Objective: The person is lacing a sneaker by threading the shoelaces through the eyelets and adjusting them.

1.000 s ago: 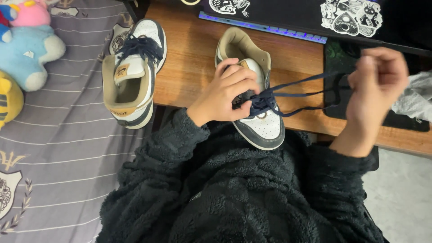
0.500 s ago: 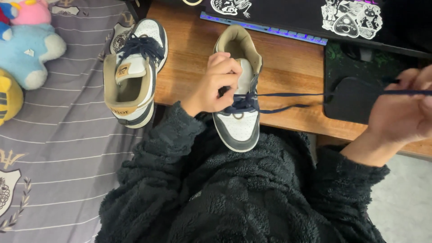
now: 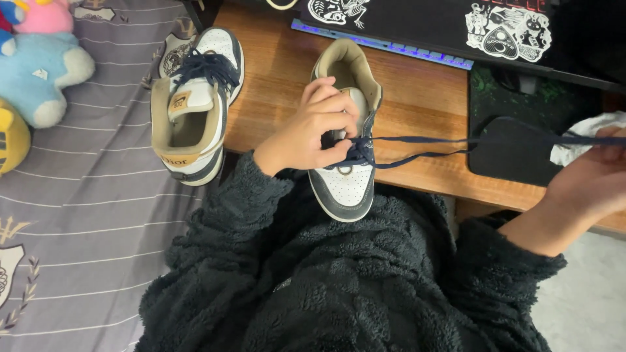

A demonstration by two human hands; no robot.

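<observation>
A white and navy sneaker (image 3: 347,186) with a tan collar lies on the wooden desk (image 3: 417,98), toe toward me. My left hand (image 3: 313,130) presses on its tongue and pinches the laces at the eyelets. My right hand (image 3: 590,182) is far out to the right, gripping the navy shoelace (image 3: 456,140), which runs taut from the shoe to that hand. A looser loop of lace sags beneath the taut strand. The matching second sneaker (image 3: 192,107), laced, rests at the desk's left edge, partly over the bed.
A grey striped bedsheet (image 3: 78,215) lies to the left, with plush toys (image 3: 36,72) at its top corner. A black keyboard with stickers (image 3: 456,26) sits at the back of the desk. A dark mouse pad (image 3: 508,156) and crumpled white tissue (image 3: 580,137) are on the right.
My right hand has pulled the lace further right and lower, drawing it taut. The sneaker slid left and straightened under my left hand.
</observation>
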